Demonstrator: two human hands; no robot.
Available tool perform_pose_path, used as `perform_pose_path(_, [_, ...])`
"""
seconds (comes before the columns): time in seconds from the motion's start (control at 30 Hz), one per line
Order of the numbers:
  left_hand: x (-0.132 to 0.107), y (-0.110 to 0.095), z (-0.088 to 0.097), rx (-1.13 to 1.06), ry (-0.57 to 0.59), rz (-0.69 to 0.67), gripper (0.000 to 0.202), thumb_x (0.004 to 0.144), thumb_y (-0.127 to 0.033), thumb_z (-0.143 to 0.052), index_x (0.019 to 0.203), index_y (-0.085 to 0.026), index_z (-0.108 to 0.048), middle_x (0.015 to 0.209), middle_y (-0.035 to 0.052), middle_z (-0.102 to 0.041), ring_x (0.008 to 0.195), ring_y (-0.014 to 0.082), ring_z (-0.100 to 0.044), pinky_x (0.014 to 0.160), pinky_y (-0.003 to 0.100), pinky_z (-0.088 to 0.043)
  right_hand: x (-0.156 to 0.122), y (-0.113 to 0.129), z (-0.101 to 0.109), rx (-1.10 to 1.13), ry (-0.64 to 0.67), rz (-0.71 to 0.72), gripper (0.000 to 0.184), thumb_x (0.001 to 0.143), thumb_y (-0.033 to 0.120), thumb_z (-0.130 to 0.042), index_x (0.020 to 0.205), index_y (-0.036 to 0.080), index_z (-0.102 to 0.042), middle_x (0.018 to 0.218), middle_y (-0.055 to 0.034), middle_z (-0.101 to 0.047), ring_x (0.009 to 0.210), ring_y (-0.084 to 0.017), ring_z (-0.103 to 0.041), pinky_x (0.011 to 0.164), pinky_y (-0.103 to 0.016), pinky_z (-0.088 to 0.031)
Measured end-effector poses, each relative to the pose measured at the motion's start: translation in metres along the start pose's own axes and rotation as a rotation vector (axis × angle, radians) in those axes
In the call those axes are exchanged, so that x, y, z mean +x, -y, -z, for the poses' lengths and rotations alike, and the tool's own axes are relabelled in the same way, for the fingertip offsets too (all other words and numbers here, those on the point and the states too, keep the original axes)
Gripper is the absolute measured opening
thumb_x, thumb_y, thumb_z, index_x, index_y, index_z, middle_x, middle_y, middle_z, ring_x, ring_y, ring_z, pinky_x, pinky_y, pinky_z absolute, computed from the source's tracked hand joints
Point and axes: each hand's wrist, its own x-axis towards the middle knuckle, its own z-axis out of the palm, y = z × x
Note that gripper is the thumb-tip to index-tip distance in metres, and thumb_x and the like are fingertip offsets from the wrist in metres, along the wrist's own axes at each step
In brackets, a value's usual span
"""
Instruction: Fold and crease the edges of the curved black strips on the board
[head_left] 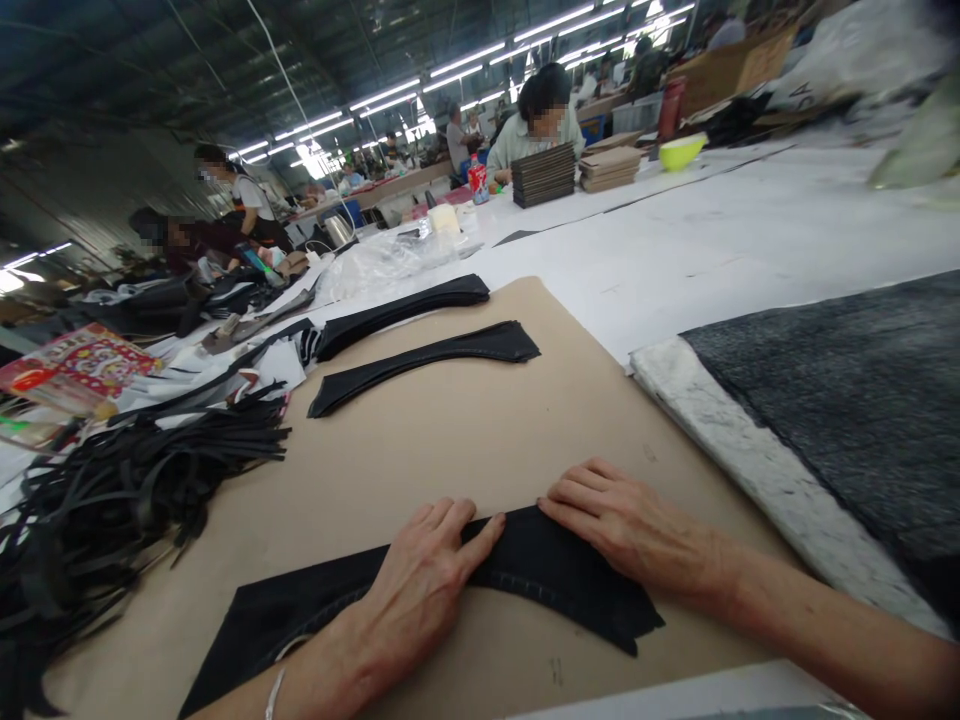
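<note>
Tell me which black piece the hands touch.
The closest black piece, at the near edge of the board: left hand and right hand lie flat on it. The middle piece and the far piece lie beyond, untouched.

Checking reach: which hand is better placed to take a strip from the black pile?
Probably the left hand: the strip pile lies on its side, beside the board; the right hand presses the black piece farther right.

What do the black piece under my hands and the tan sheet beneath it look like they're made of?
Black piece: probably thin leather or fabric, matte, lying limp and flat. Tan sheet: looks like kraft paperboard, matte, smooth, with clean cut edges.
</note>
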Motion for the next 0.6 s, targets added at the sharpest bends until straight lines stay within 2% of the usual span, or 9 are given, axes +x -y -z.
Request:
perform_pose_path(0.17, [0.012, -0.003, 0.006, -0.102, 0.029, -0.102, 0.031, 0.092, -0.004, -0.043, 0.120, -0.015, -0.053, 0.109, 0.0066, -0.059, 0.094, 0.0188, -0.054, 0.088, 0.032, -0.047, -0.004, -0.001, 0.001, 0.003, -0.002, -0.042, 0.022, 0.092, 0.005, -0.048, 0.109, 0.012, -0.060, 0.093, -0.0070, -0.060, 0.085, -0.021, -0.052, 0.077, -0.037, -0.038])
perform_pose_path(0.27, [0.016, -0.005, 0.005, -0.097, 0.036, -0.127, 0.024, 0.092, -0.004, -0.044, 0.109, -0.015, -0.056, 0.104, 0.0053, -0.061, 0.088, 0.0179, -0.054, 0.086, 0.031, -0.048, -0.005, -0.001, 0.004, -0.002, 0.007, -0.065, 0.023, 0.091, 0.004, -0.049, 0.108, 0.012, -0.061, 0.091, -0.0060, -0.060, 0.082, -0.021, -0.051, 0.076, -0.036, -0.037])
perform_pose_path(0.33, [0.017, -0.006, 0.002, -0.075, 0.022, -0.139, 0.026, 0.092, -0.004, -0.044, 0.113, -0.015, -0.055, 0.103, 0.0052, -0.062, 0.086, 0.0179, -0.055, 0.085, 0.031, -0.049, -0.005, -0.001, 0.006, -0.005, 0.008, -0.075, 0.022, 0.091, 0.004, -0.049, 0.106, 0.013, -0.061, 0.090, -0.0058, -0.059, 0.082, -0.021, -0.050, 0.076, -0.036, -0.036])
perform_pose_path(0.47, [0.020, -0.009, -0.004, -0.018, -0.012, -0.170, 0.043, 0.092, -0.006, -0.044, 0.134, -0.010, -0.042, 0.102, 0.0080, -0.063, 0.085, 0.0194, -0.056, 0.081, 0.033, -0.051, -0.005, -0.001, 0.009, 0.021, -0.003, -0.100, 0.023, 0.090, 0.003, -0.049, 0.106, 0.013, -0.061, 0.089, -0.0061, -0.059, 0.081, -0.021, -0.050, 0.076, -0.036, -0.036])
perform_pose_path(0.6, [0.023, -0.013, -0.001, 0.008, 0.013, -0.136, 0.047, 0.091, -0.006, -0.046, 0.138, -0.011, -0.041, 0.100, 0.0080, -0.064, 0.086, 0.0205, -0.056, 0.081, 0.034, -0.050, -0.006, -0.004, 0.010, 0.041, 0.006, -0.154, 0.023, 0.090, 0.004, -0.048, 0.107, 0.013, -0.061, 0.091, -0.0075, -0.059, 0.082, -0.021, -0.050, 0.078, -0.037, -0.037])
